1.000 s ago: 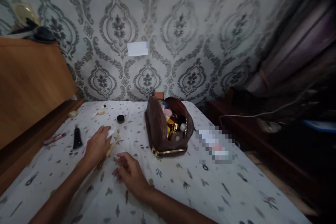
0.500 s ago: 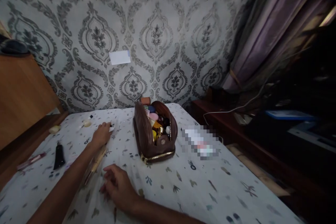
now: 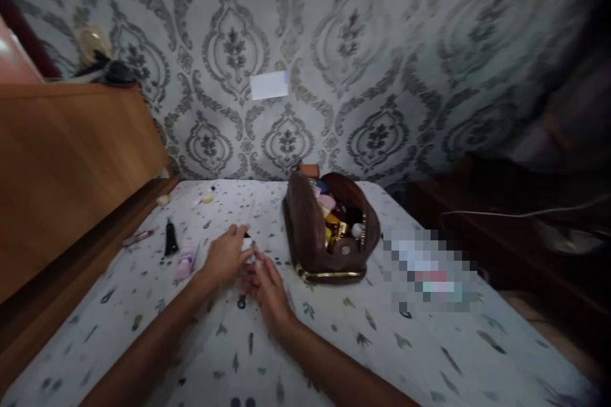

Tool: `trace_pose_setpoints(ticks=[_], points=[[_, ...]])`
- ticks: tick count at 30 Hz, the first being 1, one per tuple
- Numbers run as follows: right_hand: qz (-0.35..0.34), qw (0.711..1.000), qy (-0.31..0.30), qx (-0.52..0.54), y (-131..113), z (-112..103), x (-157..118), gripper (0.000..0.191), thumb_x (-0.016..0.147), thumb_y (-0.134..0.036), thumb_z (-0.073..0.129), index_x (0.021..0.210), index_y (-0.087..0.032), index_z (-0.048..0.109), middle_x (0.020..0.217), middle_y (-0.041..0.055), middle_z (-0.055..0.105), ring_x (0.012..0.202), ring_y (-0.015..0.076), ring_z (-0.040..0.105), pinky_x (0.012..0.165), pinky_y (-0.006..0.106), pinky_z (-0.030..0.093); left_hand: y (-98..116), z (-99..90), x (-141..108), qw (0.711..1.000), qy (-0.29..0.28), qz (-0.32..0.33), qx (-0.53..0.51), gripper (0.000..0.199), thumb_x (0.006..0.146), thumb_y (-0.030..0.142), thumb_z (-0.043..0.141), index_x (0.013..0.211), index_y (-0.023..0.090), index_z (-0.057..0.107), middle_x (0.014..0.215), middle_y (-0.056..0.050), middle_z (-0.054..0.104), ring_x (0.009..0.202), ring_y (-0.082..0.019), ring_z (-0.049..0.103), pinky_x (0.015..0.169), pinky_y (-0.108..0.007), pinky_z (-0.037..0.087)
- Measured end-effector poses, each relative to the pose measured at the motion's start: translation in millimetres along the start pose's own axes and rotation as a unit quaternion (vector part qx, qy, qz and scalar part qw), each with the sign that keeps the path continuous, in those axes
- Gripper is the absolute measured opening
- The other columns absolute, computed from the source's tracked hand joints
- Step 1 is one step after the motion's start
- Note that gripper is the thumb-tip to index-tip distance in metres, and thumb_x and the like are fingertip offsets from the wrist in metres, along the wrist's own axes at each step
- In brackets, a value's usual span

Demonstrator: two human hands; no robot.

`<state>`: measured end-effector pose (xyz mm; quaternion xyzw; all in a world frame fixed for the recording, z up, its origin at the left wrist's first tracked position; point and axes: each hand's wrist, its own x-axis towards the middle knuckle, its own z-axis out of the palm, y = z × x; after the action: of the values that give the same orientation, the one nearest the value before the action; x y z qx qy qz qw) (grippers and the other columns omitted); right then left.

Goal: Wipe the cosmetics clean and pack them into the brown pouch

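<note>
My left hand (image 3: 228,259) is closed around a small white object (image 3: 247,244) with a dark end, just left of a brown bag. Its kind is not clear, as the fingers cover most of it. Close against it is my right hand (image 3: 271,296), fingers apart and slightly blurred, the fingertips at or touching the white object's near side. The brown leather makeup bag (image 3: 298,222) stands unzipped, packed with several small bottles and jars. Left of my hands lie a pink-and-white pack (image 3: 186,261) and a black tube (image 3: 170,238).
A pink slim tube (image 3: 138,237) lies by the bed's left edge, near a wooden panel (image 3: 81,165). Small pale items (image 3: 207,197) sit farther back. An orange-brown cylinder (image 3: 309,170) is behind the bag. A blurred-out item (image 3: 429,270) lies right, and a white cable (image 3: 515,213) runs beyond.
The view has turned left. My right hand has come up to meet my left hand at the white object. A long tan-handled item seen below my left hand no longer shows.
</note>
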<state>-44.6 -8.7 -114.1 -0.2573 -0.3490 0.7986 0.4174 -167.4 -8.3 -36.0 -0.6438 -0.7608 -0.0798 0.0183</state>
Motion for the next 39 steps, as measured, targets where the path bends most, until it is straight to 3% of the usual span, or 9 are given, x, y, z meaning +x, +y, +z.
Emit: trace_pose_setpoints(ticks=[4, 16, 20, 26, 34, 37, 39], points=[[-0.003, 1.000, 0.010, 0.015, 1, 0, 0, 0.069, 0.068, -0.061, 0.077, 0.121, -0.025, 0.051, 0.094, 0.0031, 0.068, 0.071, 0.0176, 0.068, 0.061, 0.029, 0.051, 8, 2.4, -10, 0.998, -0.037, 0.004, 0.046, 0.031, 0.096, 0.042, 0.047, 0.117, 0.020, 0.055, 0.116, -0.011, 0.060, 0.106, -0.027, 0.063, 0.079, -0.035, 0.050], [0.021, 0.999, 0.019, 0.030, 0, -3, -1, 0.075, 0.058, -0.050, 0.089, 0.121, -0.024, 0.059, 0.090, 0.0035, 0.072, 0.074, 0.0210, 0.070, 0.066, 0.033, 0.054, -3, 15.7, -6, 0.997, -0.044, -0.003, 0.061, 0.035, 0.097, 0.047, 0.046, 0.119, 0.022, 0.059, 0.124, -0.013, 0.059, 0.107, -0.028, 0.064, 0.079, -0.037, 0.052], [0.030, 0.999, 0.027, 0.028, 0, -2, 0, 0.077, 0.055, -0.048, 0.091, 0.120, -0.023, 0.058, 0.089, 0.0032, 0.072, 0.073, 0.0210, 0.071, 0.067, 0.034, 0.054, -4, 19.2, -6, 0.997, -0.029, -0.011, 0.063, 0.036, 0.099, 0.046, 0.042, 0.117, 0.022, 0.061, 0.121, -0.012, 0.060, 0.106, -0.028, 0.064, 0.079, -0.037, 0.052], [0.031, 0.999, 0.030, 0.018, -3, 0, -1, 0.079, 0.053, -0.049, 0.092, 0.119, -0.022, 0.057, 0.085, 0.0027, 0.072, 0.073, 0.0203, 0.070, 0.065, 0.033, 0.055, -4, 20.5, -6, 0.999, -0.005, -0.007, 0.053, 0.030, 0.095, 0.038, 0.051, 0.115, 0.017, 0.059, 0.118, -0.011, 0.062, 0.106, -0.027, 0.062, 0.080, -0.038, 0.054], [0.034, 0.999, 0.031, 0.012, -5, 2, -2, 0.078, 0.049, -0.050, 0.093, 0.113, -0.021, 0.059, 0.083, 0.0026, 0.073, 0.071, 0.0184, 0.069, 0.063, 0.031, 0.054, -3, 17.9, -12, 0.997, 0.024, 0.063, 0.024, 0.018, 0.092, 0.023, 0.055, 0.109, 0.019, 0.061, 0.112, -0.008, 0.066, 0.112, -0.024, 0.056, 0.085, -0.034, 0.054], [0.035, 0.999, 0.017, 0.011, -7, 3, -3, 0.077, 0.050, -0.051, 0.093, 0.113, -0.021, 0.059, 0.084, 0.0031, 0.073, 0.071, 0.0188, 0.069, 0.063, 0.031, 0.053, -14, 10.2, -14, 0.997, 0.060, 0.049, 0.005, 0.030, 0.091, 0.018, 0.054, 0.119, 0.025, 0.060, 0.118, -0.003, 0.066, 0.115, -0.020, 0.056, 0.091, -0.031, 0.052], [0.038, 0.999, 0.015, 0.006, -8, 3, -4, 0.076, 0.051, -0.051, 0.092, 0.113, -0.021, 0.059, 0.085, 0.0032, 0.073, 0.072, 0.0193, 0.070, 0.063, 0.031, 0.053, -35, 0.0, -12, 0.995, 0.097, 0.008, -0.001, 0.039, 0.090, 0.013, 0.051, 0.127, 0.026, 0.056, 0.127, -0.002, 0.064, 0.120, -0.018, 0.055, 0.099, -0.029, 0.049]])
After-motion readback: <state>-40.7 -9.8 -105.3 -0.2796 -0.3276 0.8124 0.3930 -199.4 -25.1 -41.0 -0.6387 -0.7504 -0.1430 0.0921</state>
